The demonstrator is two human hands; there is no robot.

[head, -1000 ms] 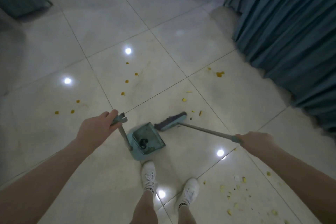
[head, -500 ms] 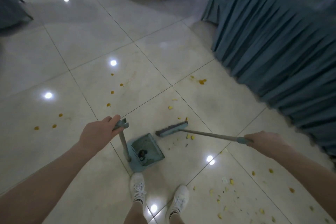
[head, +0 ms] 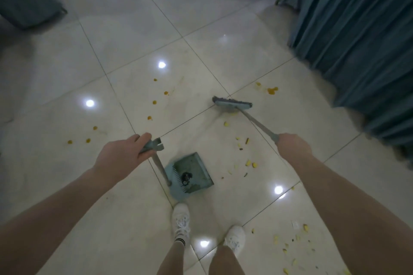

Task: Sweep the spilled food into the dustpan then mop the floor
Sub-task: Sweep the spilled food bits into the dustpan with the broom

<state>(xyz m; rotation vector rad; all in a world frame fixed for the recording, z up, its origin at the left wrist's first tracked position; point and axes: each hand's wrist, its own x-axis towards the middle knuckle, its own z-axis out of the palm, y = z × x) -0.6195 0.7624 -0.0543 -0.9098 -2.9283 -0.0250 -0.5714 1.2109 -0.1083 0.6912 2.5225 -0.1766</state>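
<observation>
Centre frame: broom [head: 257, 123] slants up-left from gripping right hand [head: 292, 147]; left hand [head: 125, 154] grips dustpan [head: 192, 172] handle; pan contents unclear.

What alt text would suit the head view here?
A person's left hand holds a dustpan by its handle, the right hand a broom, on a tiled floor strewn with yellow food bits. Blue table skirts stand nearby.
</observation>
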